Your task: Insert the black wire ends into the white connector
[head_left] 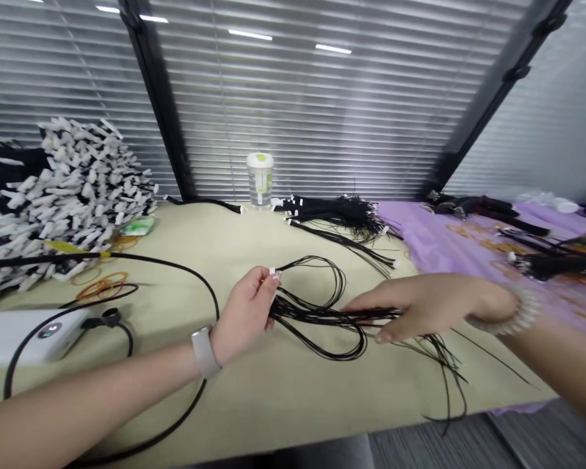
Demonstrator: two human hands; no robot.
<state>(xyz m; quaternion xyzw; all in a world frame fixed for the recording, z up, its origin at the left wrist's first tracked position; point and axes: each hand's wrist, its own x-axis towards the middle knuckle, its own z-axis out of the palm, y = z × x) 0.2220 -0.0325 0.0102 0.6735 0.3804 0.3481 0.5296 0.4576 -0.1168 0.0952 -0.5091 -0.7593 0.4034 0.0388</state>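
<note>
A bundle of thin black wires stretches between my two hands above the table, with loops bulging out above and below it. My left hand is closed on the bundle's left end, where a small white connector shows by the fingertips. My right hand wraps over the wires farther right, thumb below and fingers above. Loose wire ends fan out beyond my right hand and hang toward the table's front edge.
A big pile of white-ended cables is at the left, near a white power bank and a black cable. Behind are a lidded cup and black wire bundles. Purple cloth lies right.
</note>
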